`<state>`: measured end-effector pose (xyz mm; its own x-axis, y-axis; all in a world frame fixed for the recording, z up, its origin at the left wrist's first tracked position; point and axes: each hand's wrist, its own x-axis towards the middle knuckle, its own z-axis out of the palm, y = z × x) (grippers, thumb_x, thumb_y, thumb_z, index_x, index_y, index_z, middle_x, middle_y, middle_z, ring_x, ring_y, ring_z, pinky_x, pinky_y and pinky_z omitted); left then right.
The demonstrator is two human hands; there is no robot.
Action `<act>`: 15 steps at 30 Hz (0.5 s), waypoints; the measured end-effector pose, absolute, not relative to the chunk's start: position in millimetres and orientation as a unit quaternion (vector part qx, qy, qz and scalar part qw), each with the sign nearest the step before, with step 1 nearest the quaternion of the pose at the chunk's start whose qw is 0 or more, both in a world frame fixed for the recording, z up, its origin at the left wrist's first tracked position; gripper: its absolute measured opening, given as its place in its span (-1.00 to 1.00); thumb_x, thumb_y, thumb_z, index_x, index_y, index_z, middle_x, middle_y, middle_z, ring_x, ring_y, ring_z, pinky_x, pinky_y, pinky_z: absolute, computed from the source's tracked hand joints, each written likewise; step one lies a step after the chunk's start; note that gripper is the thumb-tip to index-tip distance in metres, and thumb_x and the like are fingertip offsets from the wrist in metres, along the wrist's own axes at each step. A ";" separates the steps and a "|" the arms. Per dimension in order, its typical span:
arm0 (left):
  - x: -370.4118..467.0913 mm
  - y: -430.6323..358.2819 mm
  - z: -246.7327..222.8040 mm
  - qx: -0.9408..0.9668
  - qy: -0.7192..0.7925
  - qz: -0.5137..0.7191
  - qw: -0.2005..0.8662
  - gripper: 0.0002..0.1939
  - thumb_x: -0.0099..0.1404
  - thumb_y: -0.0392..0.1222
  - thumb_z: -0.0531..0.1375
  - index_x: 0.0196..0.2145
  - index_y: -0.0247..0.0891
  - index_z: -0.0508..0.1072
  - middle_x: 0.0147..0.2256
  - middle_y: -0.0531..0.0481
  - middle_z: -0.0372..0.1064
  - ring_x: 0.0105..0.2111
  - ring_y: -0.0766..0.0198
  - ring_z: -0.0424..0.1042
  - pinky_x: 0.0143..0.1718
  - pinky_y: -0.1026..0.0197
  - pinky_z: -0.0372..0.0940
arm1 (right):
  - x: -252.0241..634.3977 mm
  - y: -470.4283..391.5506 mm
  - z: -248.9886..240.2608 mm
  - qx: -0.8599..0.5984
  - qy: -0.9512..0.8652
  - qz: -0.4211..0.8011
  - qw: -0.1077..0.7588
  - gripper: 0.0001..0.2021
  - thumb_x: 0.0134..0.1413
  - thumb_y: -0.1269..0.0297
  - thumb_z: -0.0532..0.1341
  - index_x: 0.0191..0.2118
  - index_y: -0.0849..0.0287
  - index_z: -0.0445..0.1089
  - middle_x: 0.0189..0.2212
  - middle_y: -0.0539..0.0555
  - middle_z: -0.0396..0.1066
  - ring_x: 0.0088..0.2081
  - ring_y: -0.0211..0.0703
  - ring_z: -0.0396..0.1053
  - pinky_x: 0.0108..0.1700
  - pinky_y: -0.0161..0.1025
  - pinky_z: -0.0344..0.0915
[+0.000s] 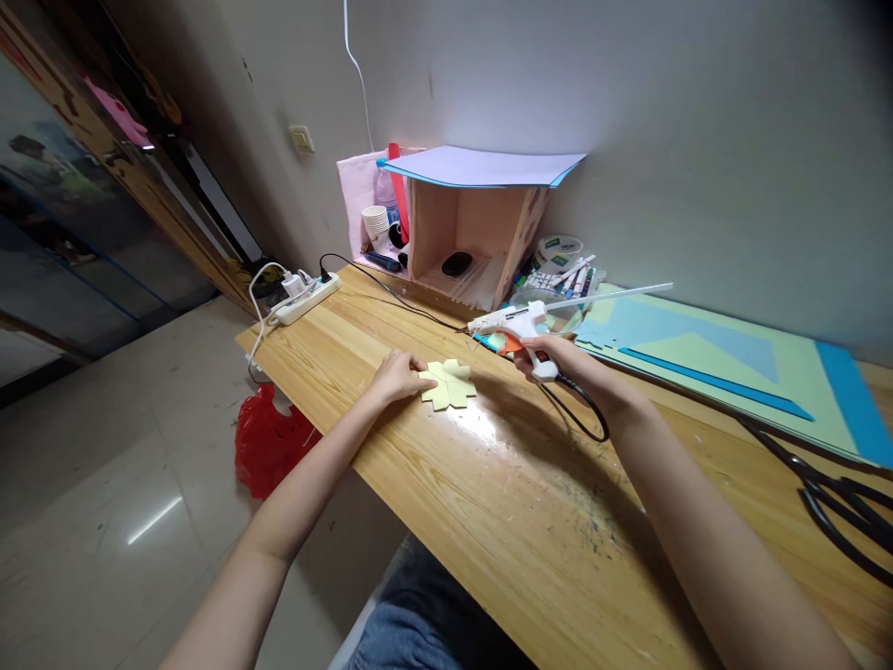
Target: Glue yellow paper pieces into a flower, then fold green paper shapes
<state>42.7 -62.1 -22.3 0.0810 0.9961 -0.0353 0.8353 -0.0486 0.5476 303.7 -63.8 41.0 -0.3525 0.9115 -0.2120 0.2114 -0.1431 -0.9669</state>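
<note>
A pale yellow paper cutout [453, 386] with notched edges and crease lines lies flat on the wooden table [419, 475]. My left hand [399, 377] grips its left edge between thumb and fingers. Above and to the right of the cutout, my right hand [548, 355] is wrapped round a white hot glue gun [509, 321] with an orange trigger. A long translucent glue stick [614, 296] sticks out of the gun's back end, and the nozzle points left. From the handle, a black cord [590, 423] loops down to the tabletop.
A power strip [307, 298] with plugs sits at the table's left end. Behind stands an open box [467, 223] beside paper cups [375, 223] and a bottle. Markers [576, 277], coloured sheets [704, 349] and black scissors [830, 493] are at right. A red bag [269, 442] is below the table.
</note>
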 end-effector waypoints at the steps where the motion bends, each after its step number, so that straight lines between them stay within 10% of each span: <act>1: 42.5 -61.6 -23.8 0.700 0.650 0.188 0.229 -0.61 -0.18 0.04 0.29 -0.43 -0.29 0.43 -0.36 -0.07 0.34 -0.33 0.20 0.30 -0.36 0.27 0.16 | 304.6 -62.7 39.4 -0.472 -0.575 0.595 0.305 -0.73 -0.10 0.12 0.04 -0.54 0.26 0.25 -0.68 -0.01 0.16 -0.65 -0.35 0.03 -0.60 -0.33 -0.04; 15: 44.8 -58.0 -20.1 0.496 0.542 0.447 0.510 -0.57 -0.13 -0.01 0.31 -0.38 -0.33 0.31 -0.56 0.04 0.37 -0.60 0.37 0.33 -0.56 0.33 0.19 | 294.4 -64.3 29.8 -0.394 -0.545 0.651 0.353 -0.69 -0.07 0.13 0.03 -0.33 0.29 0.30 -0.69 -0.05 0.11 -0.65 -0.34 0.07 -0.59 -0.32 0.10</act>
